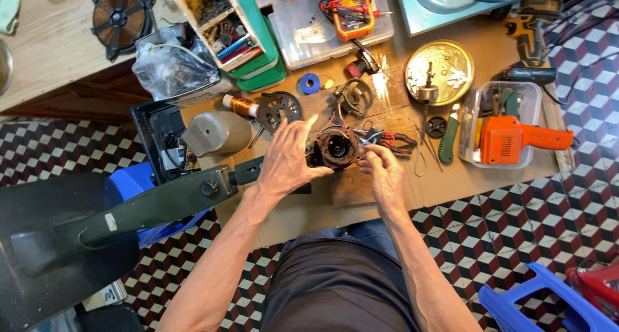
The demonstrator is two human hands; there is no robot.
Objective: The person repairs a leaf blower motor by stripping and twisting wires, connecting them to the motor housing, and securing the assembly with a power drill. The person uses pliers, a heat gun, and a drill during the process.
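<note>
1. A person seated above a checkered tile floor works over a sheet of brown cardboard [451, 190] spread with tools and parts.
2. The left hand [287, 158] rests against the left side of a round, rusty-brown electric motor stator [336, 147]. Its fingers are spread, with the index finger raised and the thumb lying along the lower edge of the stator.
3. The right hand [382, 171] is at the stator's right edge, thumb and fingertips pressed together. It seems to pinch a thin wire, though the wire is too fine to make out clearly.
4. The stator sits near the middle of the cardboard, between the two hands and just above the person's lap.
5. Red-handled pliers [393, 140] lie just right of the stator, beside the right hand's fingers.
6. A dark green fan stand [148, 206] slants in from the lower left towards the left wrist.
7. Further right, an orange power drill [516, 140] lies in a clear plastic tub [469, 129].
8. A round brass-coloured tin lid [445, 64] holds small parts above it.
9. A multimeter with red leads [351, 9] rests on a clear box at the top.
</note>
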